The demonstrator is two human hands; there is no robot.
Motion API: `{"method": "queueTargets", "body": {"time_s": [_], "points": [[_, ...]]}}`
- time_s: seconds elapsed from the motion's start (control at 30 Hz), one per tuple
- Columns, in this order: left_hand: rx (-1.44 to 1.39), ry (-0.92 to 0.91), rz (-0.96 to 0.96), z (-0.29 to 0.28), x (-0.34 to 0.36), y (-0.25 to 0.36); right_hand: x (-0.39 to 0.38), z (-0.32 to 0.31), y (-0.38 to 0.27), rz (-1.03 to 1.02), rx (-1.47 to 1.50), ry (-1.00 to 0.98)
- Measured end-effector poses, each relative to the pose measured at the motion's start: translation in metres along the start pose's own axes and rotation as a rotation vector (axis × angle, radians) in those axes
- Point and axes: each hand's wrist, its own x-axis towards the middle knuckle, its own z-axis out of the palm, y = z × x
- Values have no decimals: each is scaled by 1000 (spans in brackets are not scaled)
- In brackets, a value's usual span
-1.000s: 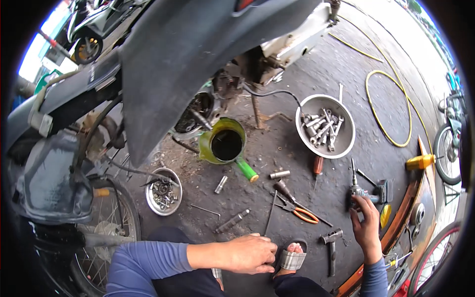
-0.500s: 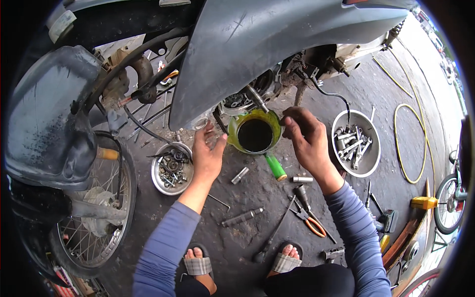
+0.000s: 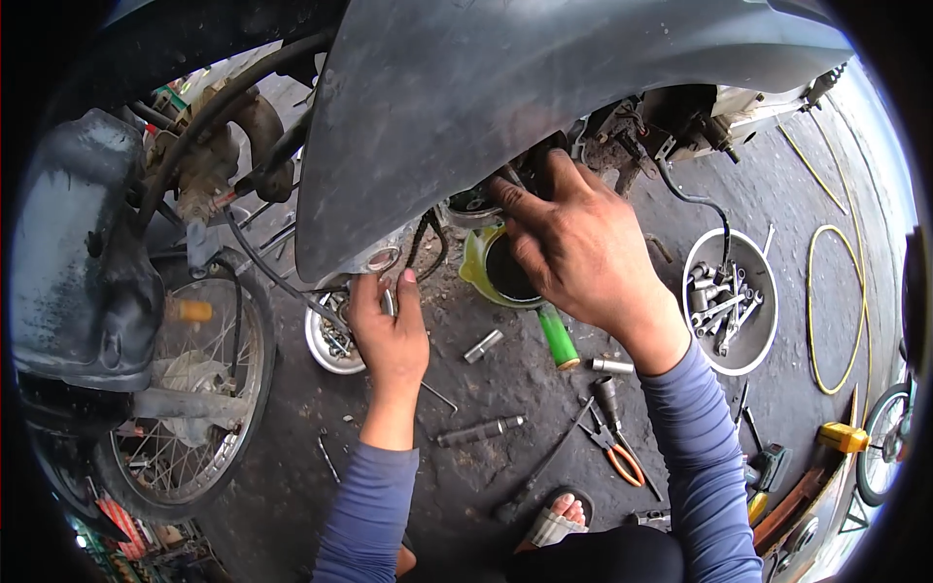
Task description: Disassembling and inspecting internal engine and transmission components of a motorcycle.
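Note:
My right hand (image 3: 583, 243) reaches up under the grey motorcycle fairing (image 3: 437, 117), its fingers bent round a part of the engine that they mostly hide. Below that hand is a yellow-green container (image 3: 473, 264) of dark liquid with a green handle (image 3: 558, 338). My left hand (image 3: 392, 335) is closed, thumb against fingers, on a small shiny metal piece (image 3: 391, 301). Just above its fingertips a metal ring (image 3: 384, 258) shows at the fairing's lower edge. A dark chain (image 3: 420, 238) hangs beside it. The metal bowl of small parts (image 3: 335, 364) lies partly behind my left hand.
A metal bowl (image 3: 758, 335) of wrenches and sockets stands at the right. Sockets (image 3: 483, 346), orange-handled pliers (image 3: 624, 464) and a long dark screwdriver (image 3: 544, 466) lie on the floor. The spoked wheel (image 3: 190, 398) is at the left, a yellow hose (image 3: 814, 311) far right.
My right hand has moved up and left, from beside the container to the engine. My left hand has turned and closed on the small metal piece. The view has shifted slightly.

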Motion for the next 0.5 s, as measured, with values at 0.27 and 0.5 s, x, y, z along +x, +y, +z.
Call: {"method": "queueTargets", "body": {"time_s": [0.27, 0.5], "points": [[-572, -263, -177, 47, -27, 79, -15, 13, -1, 127, 45, 79], [-844, -431, -420, 63, 1, 80, -23, 43, 32, 253, 674, 141]]}}
